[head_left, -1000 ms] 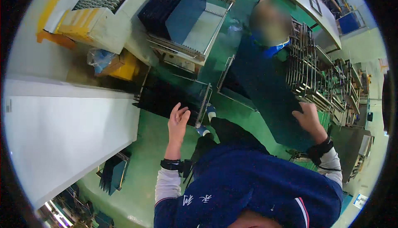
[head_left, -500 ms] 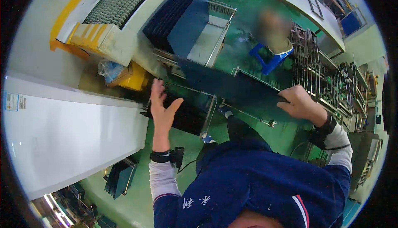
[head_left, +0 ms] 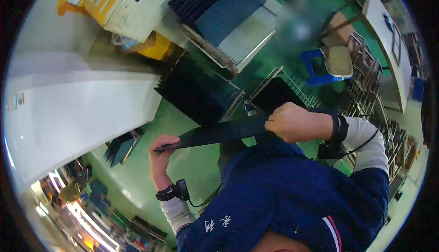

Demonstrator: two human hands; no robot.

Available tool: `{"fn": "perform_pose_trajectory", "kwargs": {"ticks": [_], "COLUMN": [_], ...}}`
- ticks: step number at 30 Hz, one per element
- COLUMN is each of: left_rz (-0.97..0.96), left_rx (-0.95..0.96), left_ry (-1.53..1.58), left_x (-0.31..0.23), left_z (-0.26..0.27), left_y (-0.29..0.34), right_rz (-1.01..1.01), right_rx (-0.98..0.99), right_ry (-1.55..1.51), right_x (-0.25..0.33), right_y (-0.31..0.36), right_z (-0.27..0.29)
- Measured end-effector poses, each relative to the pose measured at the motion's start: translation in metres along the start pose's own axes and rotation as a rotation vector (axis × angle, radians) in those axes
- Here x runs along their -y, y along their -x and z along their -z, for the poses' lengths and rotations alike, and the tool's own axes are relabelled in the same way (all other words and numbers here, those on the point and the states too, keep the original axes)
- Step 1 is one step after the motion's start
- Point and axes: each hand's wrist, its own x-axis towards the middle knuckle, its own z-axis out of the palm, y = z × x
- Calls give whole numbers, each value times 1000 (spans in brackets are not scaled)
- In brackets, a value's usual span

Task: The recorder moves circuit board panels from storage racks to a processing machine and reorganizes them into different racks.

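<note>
A thin dark panel [head_left: 215,134] stretches across in front of my body, seen almost edge-on. My left hand [head_left: 160,155] is closed on its left end, fingers over the edge. Nearer its other end, my right hand [head_left: 295,123] grips the upper edge in a fist. Just beyond the panel stands a wire rack of black panels [head_left: 194,89]. A second rack holding a dark panel [head_left: 276,92] is behind my right hand and partly covered by it.
At the far side, a wire-edged cart [head_left: 249,34] carries several upright dark panels. A blue stool [head_left: 313,71] and metal racks [head_left: 363,82] stand to the right. A long white machine casing [head_left: 87,119] fills the left. Small dark panels [head_left: 122,149] stand on the green floor.
My left hand, open and apart before, has closed on the panel's left end. The panel has come nearer my body and turned edge-on. The view has swung round.
</note>
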Motion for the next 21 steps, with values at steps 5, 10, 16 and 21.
{"fn": "perform_pose_trajectory", "kwargs": {"ticks": [5, 10, 16, 21], "left_rz": [145, -85, -165, -61], "left_rx": [-262, -154, 201, 117], "left_ry": [-210, -820, -891, -911], "left_x": [-19, -65, -6, 28], "left_z": [25, 13, -41, -35], "left_y": [47, 64, 42, 68], "right_rz": [169, 226, 448, 493], "right_rx": [118, 245, 159, 19], "right_ry": [88, 153, 152, 45], "right_x": [-7, 7, 38, 58], "right_y": [-55, -120, -183, -199], "right_z": [-18, -50, -96, -118]}}
